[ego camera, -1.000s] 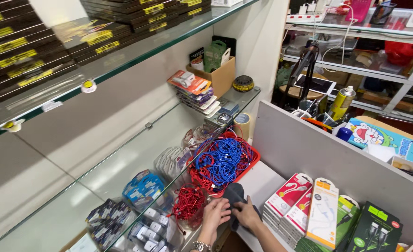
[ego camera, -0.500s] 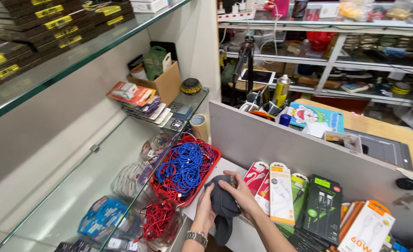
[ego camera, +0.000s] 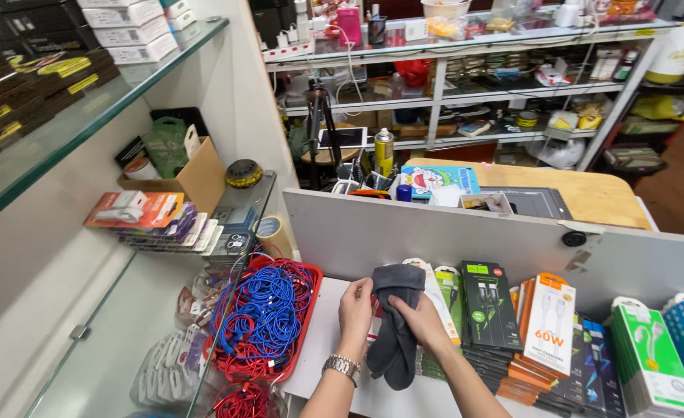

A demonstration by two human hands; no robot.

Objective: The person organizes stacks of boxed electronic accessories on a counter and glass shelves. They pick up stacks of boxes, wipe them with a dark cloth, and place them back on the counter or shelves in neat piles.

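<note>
Here we hold a dark grey cloth (ego camera: 395,325) above the white counter (ego camera: 323,340), just right of the red tray of cables (ego camera: 268,321). Soft, light, floppy; our left hand (ego camera: 355,306) and right hand (ego camera: 422,321) pinch its upper folds.

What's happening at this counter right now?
A person stands at a shop counter and holds a dark grey cloth in both hands: the left hand grips its left edge and the right hand its right side, so the cloth hangs bunched above the white countertop. To the left sits a red tray heaped with blue and red cables. To the right, boxed cable packs stand in rows against a grey partition.
</note>
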